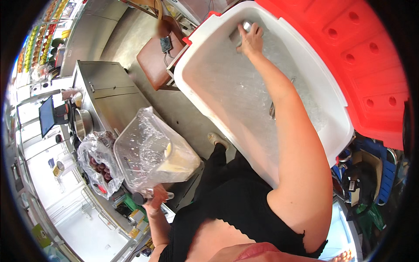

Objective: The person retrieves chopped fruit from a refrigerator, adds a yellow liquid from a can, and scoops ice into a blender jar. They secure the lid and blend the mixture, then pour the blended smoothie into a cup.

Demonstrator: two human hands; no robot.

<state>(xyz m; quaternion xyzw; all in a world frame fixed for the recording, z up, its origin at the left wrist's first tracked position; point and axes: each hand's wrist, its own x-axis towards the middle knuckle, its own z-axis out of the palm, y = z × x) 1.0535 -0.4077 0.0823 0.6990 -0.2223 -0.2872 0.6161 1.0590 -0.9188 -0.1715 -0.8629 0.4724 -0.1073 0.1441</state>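
Note:
My right hand [251,39] reaches into the far end of a large white plastic tub [193,98], its fingers around a metal scoop or cup [236,36]. Ice [242,85] fills the tub's bottom, and a small metal item [272,110] lies on it, partly behind my forearm. At the lower left, my left hand [156,197] grips the handle of a clear plastic blender jug [140,150]. The jug is tilted, with pale yellow contents [176,165] low inside and white residue on its walls.
A red plastic lid [353,59] leans along the tub's right side. A brown chair [154,59] with a phone stands beyond its left side. Left are a steel cabinet [114,88], a steel bowl [83,122] and a bag of dark round fruit [101,168]. A blue crate [388,173] stands right.

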